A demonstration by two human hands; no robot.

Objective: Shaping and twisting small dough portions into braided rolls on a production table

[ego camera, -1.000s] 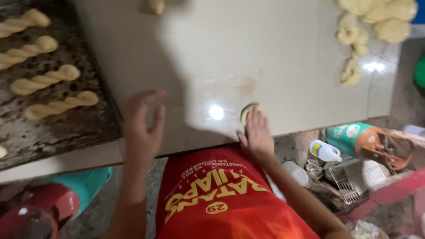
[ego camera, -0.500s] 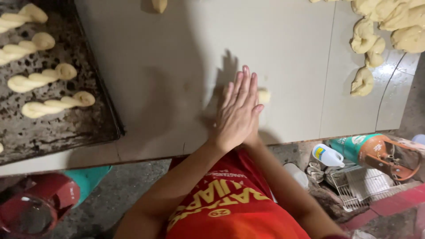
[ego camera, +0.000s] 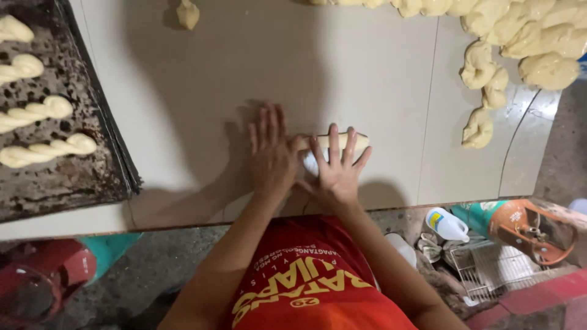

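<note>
Both hands are down flat now, side by side: left hand (ego camera: pixel 272 153) and right hand (ego camera: pixel 333 168), fingers spread, pressing rather than gripping the short pale dough log (ego camera: pixel 354 140). A second ago only one palm covered it. It's stretching longer, right of the dark baking tray (ego camera: pixel 92 177).

Dough roll (ego camera: pixel 354 140) — mostly hidden under both palms; dough pile (ego camera: pixel 538 43) and tray (ego camera: pixel 61 177) cut off.
</note>
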